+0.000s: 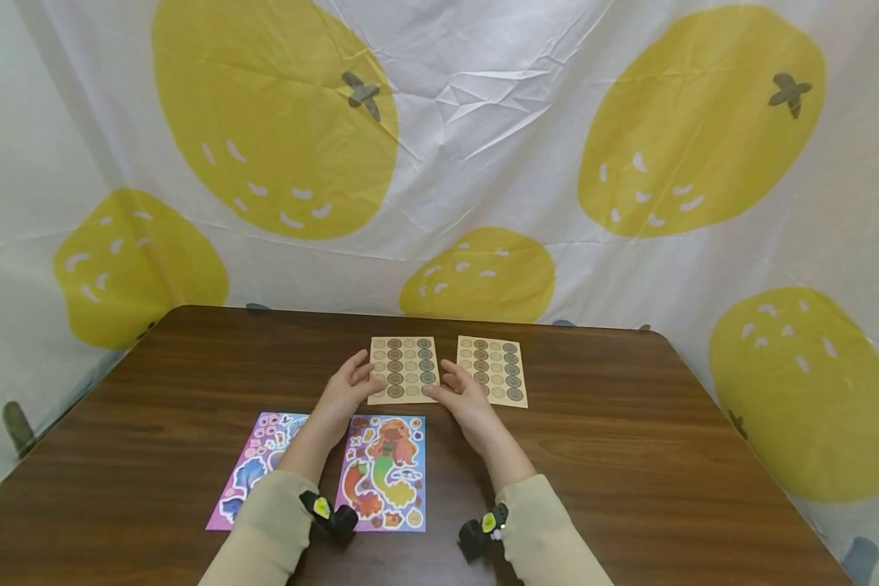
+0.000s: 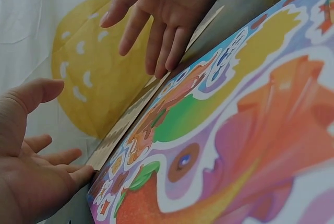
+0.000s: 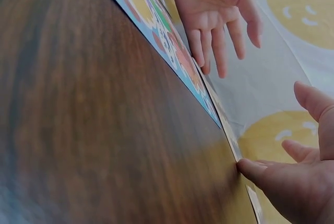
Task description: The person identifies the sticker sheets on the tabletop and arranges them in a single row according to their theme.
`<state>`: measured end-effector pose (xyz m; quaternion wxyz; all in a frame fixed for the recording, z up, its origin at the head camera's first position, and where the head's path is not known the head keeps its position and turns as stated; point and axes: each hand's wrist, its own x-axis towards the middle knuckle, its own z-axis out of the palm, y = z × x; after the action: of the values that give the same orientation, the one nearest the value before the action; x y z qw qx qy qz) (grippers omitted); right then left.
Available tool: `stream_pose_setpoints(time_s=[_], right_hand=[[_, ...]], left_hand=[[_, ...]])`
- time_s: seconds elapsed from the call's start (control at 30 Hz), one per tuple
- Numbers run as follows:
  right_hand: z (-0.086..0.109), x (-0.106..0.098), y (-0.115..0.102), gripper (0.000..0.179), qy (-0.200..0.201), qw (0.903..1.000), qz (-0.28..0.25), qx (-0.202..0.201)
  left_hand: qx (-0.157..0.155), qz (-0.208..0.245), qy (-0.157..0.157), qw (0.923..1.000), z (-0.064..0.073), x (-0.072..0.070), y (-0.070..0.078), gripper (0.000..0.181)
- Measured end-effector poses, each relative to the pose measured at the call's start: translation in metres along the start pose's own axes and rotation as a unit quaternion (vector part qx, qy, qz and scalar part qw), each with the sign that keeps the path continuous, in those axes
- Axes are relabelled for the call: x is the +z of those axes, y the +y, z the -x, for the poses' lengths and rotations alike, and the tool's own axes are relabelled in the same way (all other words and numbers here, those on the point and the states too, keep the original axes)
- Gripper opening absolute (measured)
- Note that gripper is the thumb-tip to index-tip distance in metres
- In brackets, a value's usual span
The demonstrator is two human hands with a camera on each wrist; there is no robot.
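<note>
Two tan sheets of round stickers lie side by side near the back of the table, a left tan sheet (image 1: 410, 366) and a right tan sheet (image 1: 511, 368). My left hand (image 1: 343, 399) is at the left edge of the left sheet, fingers spread and loosely bent. Across from it, my right hand (image 1: 470, 407) lies by the sheet's right edge and partly covers the right sheet. Neither hand grips anything. In the right wrist view the little finger of my right hand (image 3: 297, 182) is down at the paper's edge; the left wrist view shows my left hand (image 2: 31, 166) relaxed.
Closer to me lie a mermaid sticker sheet (image 1: 384, 476) and a purple-blue sticker sheet (image 1: 245, 472), the latter partly under my left forearm. The brown wooden table (image 1: 630, 456) ends at a white curtain (image 1: 483, 122) with yellow fruit prints.
</note>
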<state>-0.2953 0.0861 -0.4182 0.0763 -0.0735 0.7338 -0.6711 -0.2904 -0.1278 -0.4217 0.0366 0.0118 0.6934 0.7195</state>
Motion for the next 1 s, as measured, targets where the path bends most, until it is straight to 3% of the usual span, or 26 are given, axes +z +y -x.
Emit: stream_pose_setpoints(time_s=[0.7, 1.0], right_hand=[[0.0004, 0.0005, -0.0017, 0.07, -0.005, 0.9997, -0.025, 0.002], [-0.0002, 0.0032, -0.0008, 0.068, -0.016, 0.9976, -0.067, 0.007]], left_hand=[[0.003, 0.024, -0.011, 0.9997, -0.0009, -0.0017, -0.0003, 0.073], [-0.001, 0.063, -0.019, 0.9978, -0.005, -0.002, -0.0042, 0.075]])
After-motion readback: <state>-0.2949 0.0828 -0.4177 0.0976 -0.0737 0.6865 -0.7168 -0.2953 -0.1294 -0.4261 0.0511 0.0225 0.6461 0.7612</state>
